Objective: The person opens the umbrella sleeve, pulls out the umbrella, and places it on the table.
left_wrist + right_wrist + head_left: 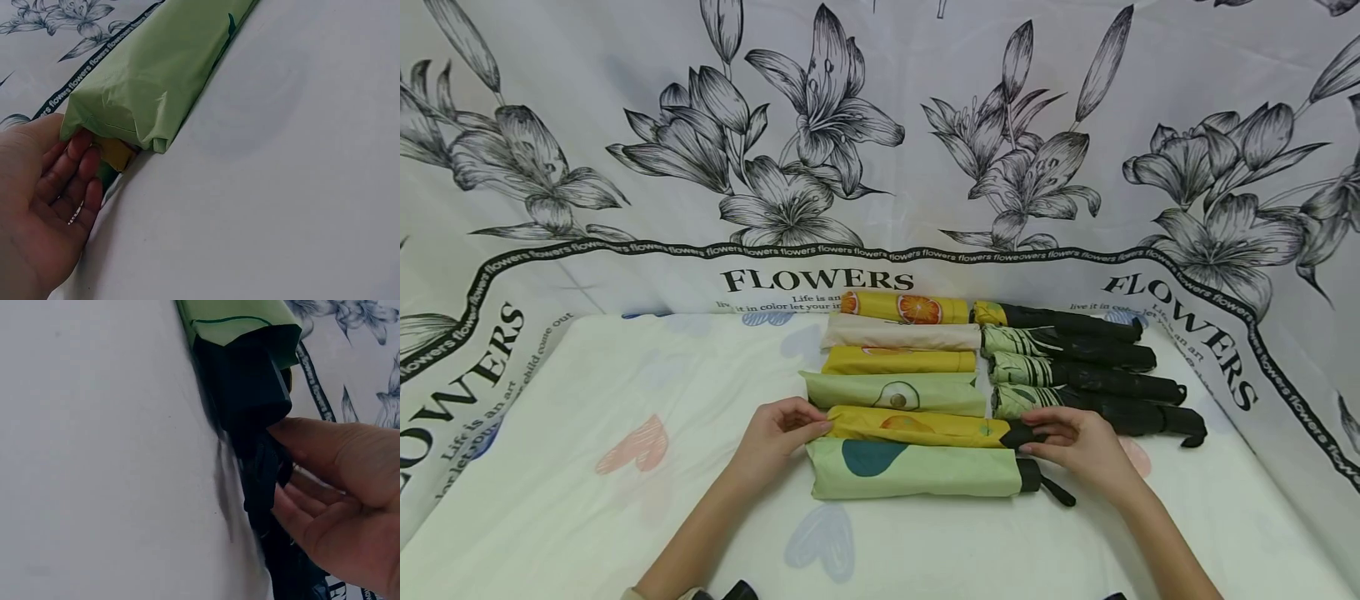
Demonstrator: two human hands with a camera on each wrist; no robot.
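Observation:
A yellow sleeved folding umbrella [917, 427] with an orange-fruit print lies crosswise in front of me. My left hand [784, 432] pinches its left end. Thumb and fingers of my right hand [1078, 442] hold its black handle [1017, 433] at the other end. Along its near side lies a light green sleeved umbrella [947, 477] with a dark teal patch, a black handle end and a wrist strap [1058, 492]. In the left wrist view the green sleeve [144, 94] covers most of the yellow one. The right wrist view shows the right hand [350, 500] beside the black handle end [250, 387].
Behind lie a green avocado-print sleeve [880, 393], a yellow sleeve [898, 361], a cream sleeve [902, 335] and an orange-slice sleeve [943, 308]. To their right are several folded umbrellas with black parts [1112, 410]. A flower-printed cloth [895, 208] hangs behind the heart-patterned bed surface [700, 375].

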